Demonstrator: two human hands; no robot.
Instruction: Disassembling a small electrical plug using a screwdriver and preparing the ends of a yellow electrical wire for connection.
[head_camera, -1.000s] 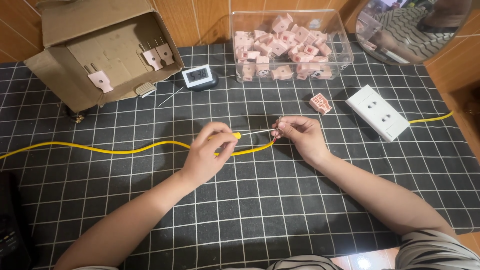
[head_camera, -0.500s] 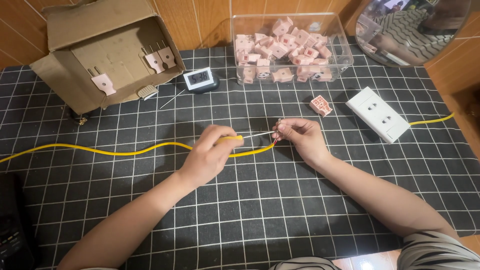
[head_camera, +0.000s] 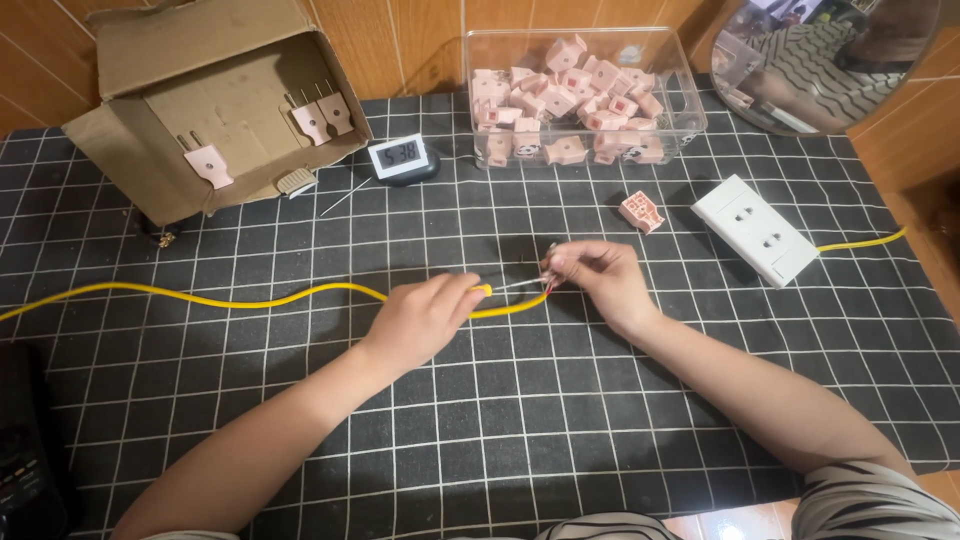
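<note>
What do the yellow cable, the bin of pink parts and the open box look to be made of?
Yellow cable: glossy, bendy sheath, probably plastic or rubber, thin bare wires at the end the hands hold.
Bin: clear hard plastic, contents visible through its walls.
Open box: matte brown cardboard, folded flaps.

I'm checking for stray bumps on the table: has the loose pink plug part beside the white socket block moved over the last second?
No. The pink plug part lies just left of the white socket block, same gap as before.

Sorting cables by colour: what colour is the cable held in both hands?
Yellow. The cable shows best in the head view.
</note>
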